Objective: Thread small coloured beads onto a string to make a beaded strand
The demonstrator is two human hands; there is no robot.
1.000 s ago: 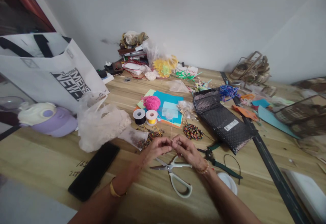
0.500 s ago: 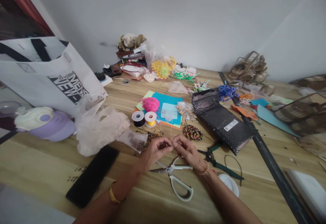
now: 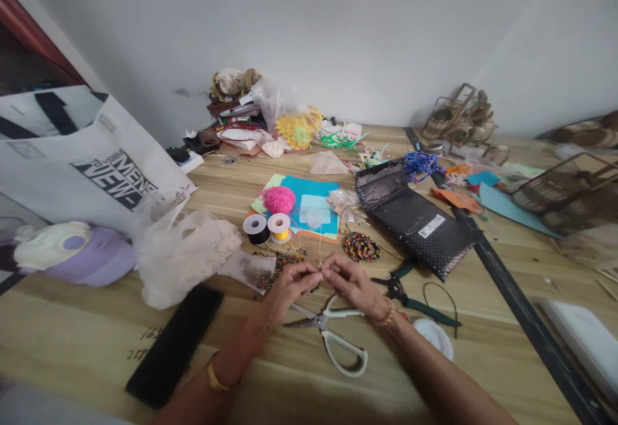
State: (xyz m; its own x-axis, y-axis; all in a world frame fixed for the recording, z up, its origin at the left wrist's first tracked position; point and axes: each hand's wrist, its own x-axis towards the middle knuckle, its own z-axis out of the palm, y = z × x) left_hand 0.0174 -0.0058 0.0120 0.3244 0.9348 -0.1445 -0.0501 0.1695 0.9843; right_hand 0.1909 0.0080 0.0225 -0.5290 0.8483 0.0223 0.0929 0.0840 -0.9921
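Note:
A thin pale thread (image 3: 320,239) runs down to the fingertips of both hands, which meet above the table. My left hand (image 3: 294,283) pinches the thread between thumb and forefinger. My right hand (image 3: 351,282) pinches it too, its fingertips touching or almost touching the left ones. Beneath the hands lie spread scissors (image 3: 320,323) with white handles, partly covered by my right hand. Behind my left hand are strung dark beads (image 3: 284,261), partly hidden. A coil of multicoloured beads (image 3: 361,247) rests beyond my right hand. Whatever small thing sits between the fingertips is too small to make out.
Black and yellow spools (image 3: 256,228) and pink yarn (image 3: 279,200) stand by coloured paper (image 3: 309,187). Green-handled pliers (image 3: 425,309), a white spool (image 3: 433,340) and a black bubble mailer (image 3: 415,219) lie right. A black phone-like slab (image 3: 174,346), plastic bag (image 3: 186,251) and purple bottle (image 3: 82,259) lie left.
The view has shifted slightly, so the background sits further left. Both hands stay together at the thread, the fingertips drawn a little closer and the left fingers more closed.

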